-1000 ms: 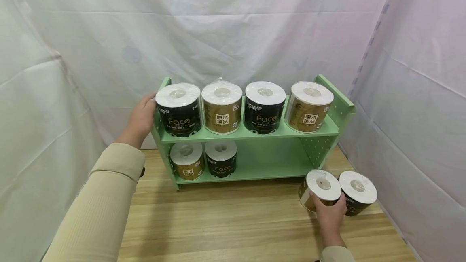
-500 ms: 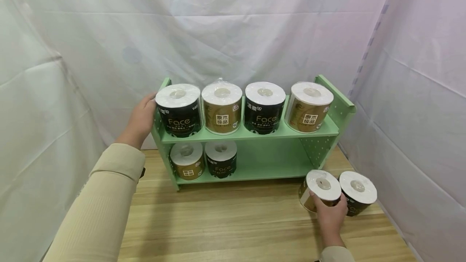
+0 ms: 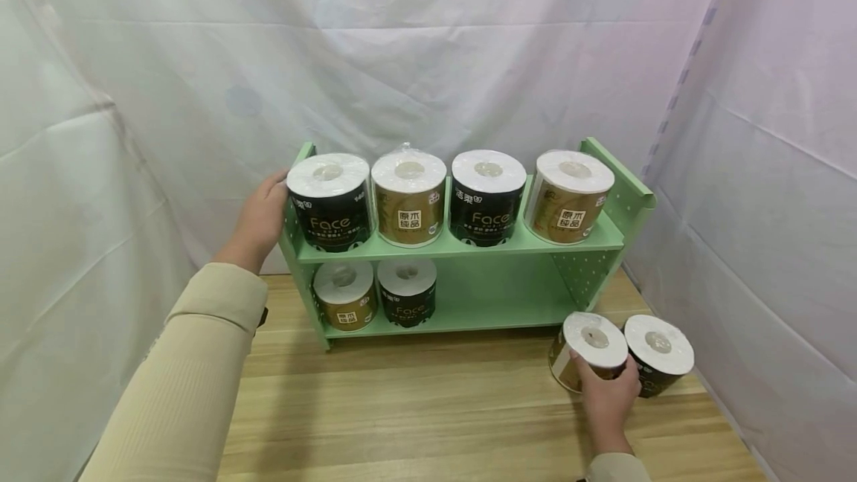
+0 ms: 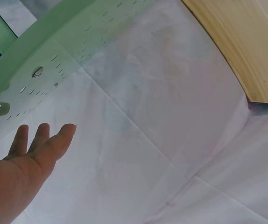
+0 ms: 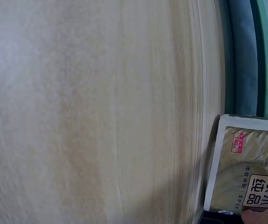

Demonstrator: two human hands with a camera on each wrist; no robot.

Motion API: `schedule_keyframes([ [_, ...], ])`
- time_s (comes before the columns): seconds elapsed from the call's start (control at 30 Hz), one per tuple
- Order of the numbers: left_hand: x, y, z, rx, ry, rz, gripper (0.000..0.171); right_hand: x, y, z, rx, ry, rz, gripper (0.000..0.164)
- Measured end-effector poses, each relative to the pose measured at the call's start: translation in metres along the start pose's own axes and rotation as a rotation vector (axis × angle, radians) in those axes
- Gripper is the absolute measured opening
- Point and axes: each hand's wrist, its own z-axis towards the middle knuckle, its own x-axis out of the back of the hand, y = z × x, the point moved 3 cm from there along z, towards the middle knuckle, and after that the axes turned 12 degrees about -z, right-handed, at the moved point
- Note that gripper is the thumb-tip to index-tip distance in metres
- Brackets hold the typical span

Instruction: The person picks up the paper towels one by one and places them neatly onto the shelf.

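Observation:
My right hand grips a gold-wrapped toilet paper roll standing on the table, thumb on its left side and fingers on its right. In the right wrist view the gold roll shows its label, with a fingertip against it. Close to its right stands a black-wrapped roll. At the far left, my left hand rests by the side panel of a green two-tier shelf. The left wrist view shows that left hand with fingers extended beside the perforated panel.
On the upper tier, black rolls alternate with gold rolls. The lower tier holds a gold roll and a black roll at its left end. White cloth hangs behind and at both sides of the wooden table.

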Motion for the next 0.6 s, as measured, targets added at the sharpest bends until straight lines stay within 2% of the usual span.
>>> schedule_keyframes([
  [0.6, 0.0, 0.0003, -0.0004, 0.008, 0.012, 0.013, 0.06, 0.0003, -0.0022, -0.0019, -0.015, -0.046, -0.013, 0.095],
])
